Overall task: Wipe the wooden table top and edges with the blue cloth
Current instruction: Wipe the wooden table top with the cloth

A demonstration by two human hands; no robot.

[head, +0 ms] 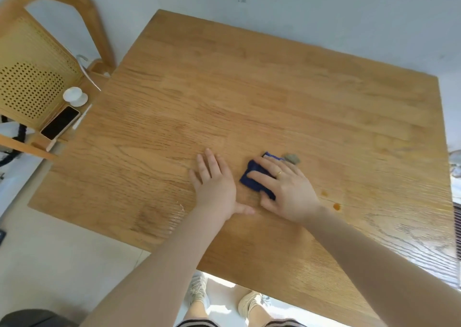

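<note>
Wiping of the table (pixel 249 89) top is under way: right hand (pixel 284 189), flat grip, presses the blue cloth (pixel 254 177) near centre; left hand (pixel 214 184) rests open. Orange spots (pixel 336 206) at four o'clock probably come next.

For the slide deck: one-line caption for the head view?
Right hand presses blue cloth on wooden table; left hand lies flat beside it.

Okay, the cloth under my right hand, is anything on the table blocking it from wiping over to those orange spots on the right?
Nothing visible does. The blue cloth lies under the right hand, and the wood between it and the orange spots is bare. A small grey lump sits beyond the cloth, off that path.
</note>
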